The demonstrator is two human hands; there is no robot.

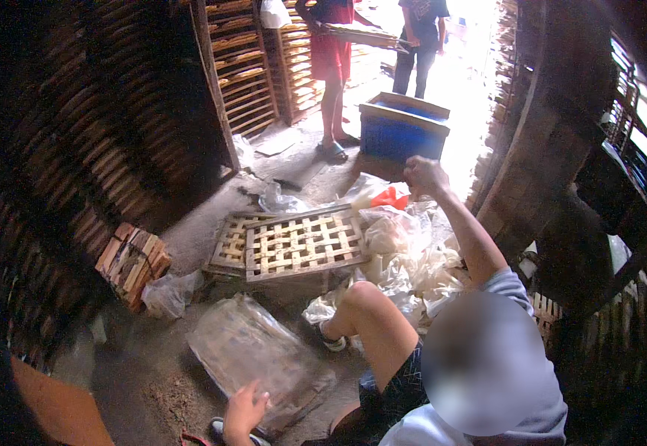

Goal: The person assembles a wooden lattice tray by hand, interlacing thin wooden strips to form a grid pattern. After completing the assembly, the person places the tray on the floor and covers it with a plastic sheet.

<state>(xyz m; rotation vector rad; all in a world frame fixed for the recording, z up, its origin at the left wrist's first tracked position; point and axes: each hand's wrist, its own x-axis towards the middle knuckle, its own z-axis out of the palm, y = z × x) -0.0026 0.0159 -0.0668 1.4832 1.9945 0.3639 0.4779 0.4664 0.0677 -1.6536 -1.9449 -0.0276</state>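
My left hand (245, 409) comes in at the lower edge, its fingers partly spread with nothing visible in them. Just beyond it, a flat slab wrapped in cloudy plastic (253, 349) lies on the floor; whether my fingers touch it cannot be told. Near my hand is part of a sandal (223, 429). My right hand is out of the picture. Close at my right, another person in a grey shirt (550, 401) sits with a knee raised. That person's bent arm (472, 230) reaches forward above the plastic bags (401, 245), the hand curled.
Woven lattice trays (305, 241) lie stacked ahead. A tied wood bundle (134, 260) and a clear bag (171, 293) are at the left. Beyond stand a blue crate (401, 134) and two more people, one in red shorts (331, 56). Slatted walls (242, 67) border the room.
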